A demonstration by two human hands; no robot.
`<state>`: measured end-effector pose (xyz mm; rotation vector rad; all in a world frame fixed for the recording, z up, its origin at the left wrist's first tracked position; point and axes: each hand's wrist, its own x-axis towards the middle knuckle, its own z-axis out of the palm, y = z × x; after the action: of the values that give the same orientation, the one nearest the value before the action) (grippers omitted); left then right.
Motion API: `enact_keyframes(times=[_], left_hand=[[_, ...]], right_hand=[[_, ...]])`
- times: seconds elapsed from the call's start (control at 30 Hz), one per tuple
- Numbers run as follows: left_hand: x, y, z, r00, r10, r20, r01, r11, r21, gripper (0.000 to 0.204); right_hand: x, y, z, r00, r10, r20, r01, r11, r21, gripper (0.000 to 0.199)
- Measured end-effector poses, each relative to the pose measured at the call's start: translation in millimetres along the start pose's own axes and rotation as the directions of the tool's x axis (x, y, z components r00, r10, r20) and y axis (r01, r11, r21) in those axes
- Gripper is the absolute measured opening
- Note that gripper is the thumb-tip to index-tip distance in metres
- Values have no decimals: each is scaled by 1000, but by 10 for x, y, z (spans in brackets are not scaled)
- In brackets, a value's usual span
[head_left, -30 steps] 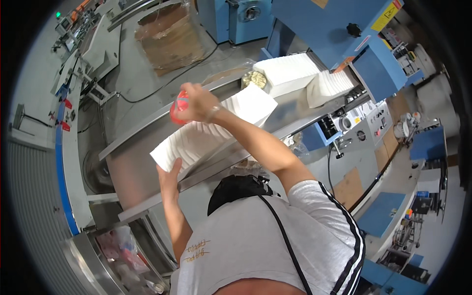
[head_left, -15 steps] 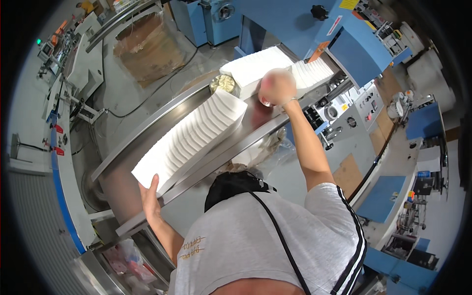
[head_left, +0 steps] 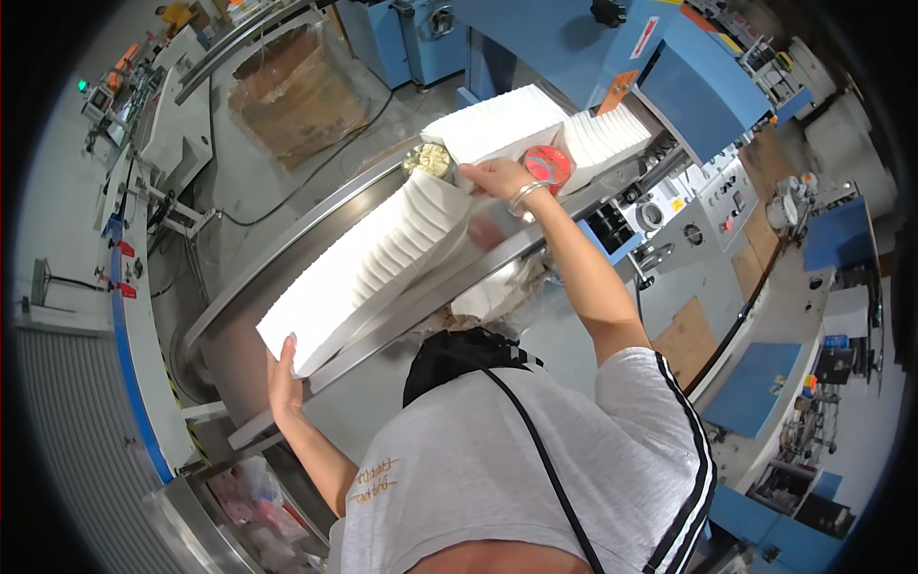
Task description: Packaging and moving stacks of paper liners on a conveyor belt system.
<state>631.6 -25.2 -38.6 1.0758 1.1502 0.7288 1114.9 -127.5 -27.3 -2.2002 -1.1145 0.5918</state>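
Observation:
A long row of white, paper-like layered stacks point(head_left: 368, 263) lies slantwise on a metal conveyor-like table. My left hand point(head_left: 285, 378) grips its near left end, thumb up on top, other fingers partly hidden. At the far right end, my right hand point(head_left: 499, 178), with a bangle at the wrist, has its fingers bent together against the row's upper corner. Just right of that hand sits a round red object point(head_left: 547, 166), resting against more white stacks point(head_left: 604, 139). A round cream-gold object point(head_left: 428, 161) stands beside the row's far end, near another white block point(head_left: 497, 122).
Metal rails point(head_left: 287, 244) border the table. A blue machine point(head_left: 555, 48) stands beyond it, with a control panel point(head_left: 719, 206) at the right. On the floor at the far left is a large plastic-lined cardboard box point(head_left: 301, 100). A bin of plastic scraps point(head_left: 253, 507) sits lower left.
My right hand has moved left from over the red object to the far end of the white row, uncovering the red object. My left hand stays at the near end.

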Motion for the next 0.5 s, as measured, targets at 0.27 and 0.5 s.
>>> enact_keyframes(times=[0.27, 0.5], left_hand=[[114, 11, -97, 993, -83, 87, 88, 995, -50, 69], [73, 276, -171, 992, -90, 84, 76, 984, 160, 92]], right_hand=[[-96, -469, 309, 807, 182, 561, -364, 903, 230, 104], [-468, -957, 605, 761, 97, 642, -209, 973, 101, 100]])
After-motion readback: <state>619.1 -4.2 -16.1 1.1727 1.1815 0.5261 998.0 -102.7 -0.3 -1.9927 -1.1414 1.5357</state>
